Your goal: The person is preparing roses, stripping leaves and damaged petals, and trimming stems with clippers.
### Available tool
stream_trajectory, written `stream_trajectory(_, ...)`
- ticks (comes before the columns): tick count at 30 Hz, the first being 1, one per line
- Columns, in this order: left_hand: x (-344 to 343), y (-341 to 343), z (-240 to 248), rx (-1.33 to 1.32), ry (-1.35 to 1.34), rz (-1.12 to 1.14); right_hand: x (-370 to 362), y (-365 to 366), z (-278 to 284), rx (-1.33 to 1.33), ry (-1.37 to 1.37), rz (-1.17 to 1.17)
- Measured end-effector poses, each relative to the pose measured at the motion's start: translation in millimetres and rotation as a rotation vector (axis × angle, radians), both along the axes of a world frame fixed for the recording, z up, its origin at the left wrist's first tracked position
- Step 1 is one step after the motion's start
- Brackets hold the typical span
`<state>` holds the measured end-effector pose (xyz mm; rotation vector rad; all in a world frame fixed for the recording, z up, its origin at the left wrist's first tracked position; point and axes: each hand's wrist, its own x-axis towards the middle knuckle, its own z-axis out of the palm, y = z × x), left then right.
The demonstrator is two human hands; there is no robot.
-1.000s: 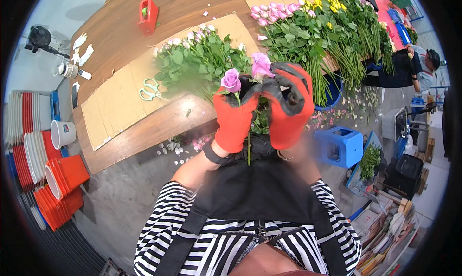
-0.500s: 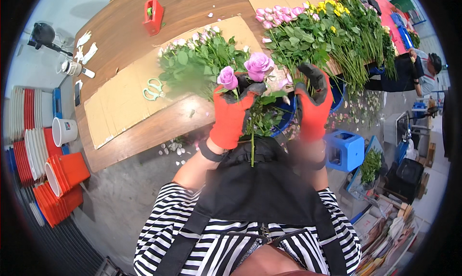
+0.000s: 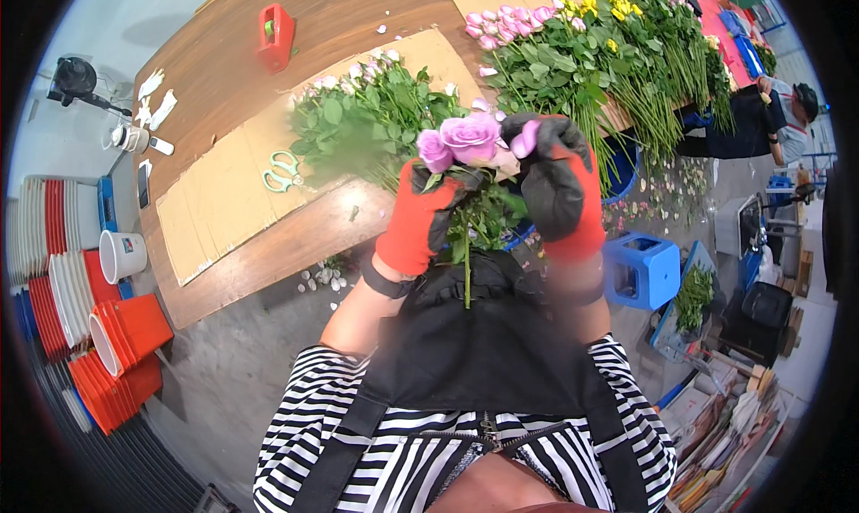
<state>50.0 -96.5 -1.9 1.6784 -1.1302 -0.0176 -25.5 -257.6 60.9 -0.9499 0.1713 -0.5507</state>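
Now the right hand (image 3: 559, 186), open before, pinches a petal (image 3: 525, 139).

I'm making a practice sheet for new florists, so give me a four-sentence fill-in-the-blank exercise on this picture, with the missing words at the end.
The left hand and right hand both wear red-and-black ____.
The purple roses are gripped by the ____ hand.
The scissors lie on brown ____.
The tape dispenser on the wooden table is coloured ____.

Missing words: gloves; left; cardboard; red.

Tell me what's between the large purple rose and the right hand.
In the head view: a purple petal against the right hand, a paler petal below.
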Motion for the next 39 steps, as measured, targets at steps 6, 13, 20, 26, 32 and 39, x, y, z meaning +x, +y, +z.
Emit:
stream_trajectory(6,-4.5,4.4,-2.3,-0.351,0.960,-0.052,-12.3,8.3,27.7,-0.287,0.319,-0.175)
stream_trajectory(13,-10.4,1.9,9.1,-0.395,1.247,-0.116,-4.6,25.4,27.9,-0.606,0.262,-0.113)
stream_trajectory(20,-8.9,6.3,8.6,-0.286,0.884,-0.164,3.6,13.2,-14.6,0.086,0.004,0.086)
stream_trajectory(26,-6.6,7.6,-5.3,-0.207,0.541,-0.027,-8.8,27.3,28.0,-0.306,0.259,-0.308)
stream_trajectory(32,-7.8,3.9,-13.5,-0.347,1.023,-0.094,-10.8,37.7,30.8,-0.993,0.198,-0.287)
stream_trajectory(39,8.0,7.6,26.3,-0.484,1.086,-0.297,9.7,-6.9,-43.1,0.083,0.282,-0.088)
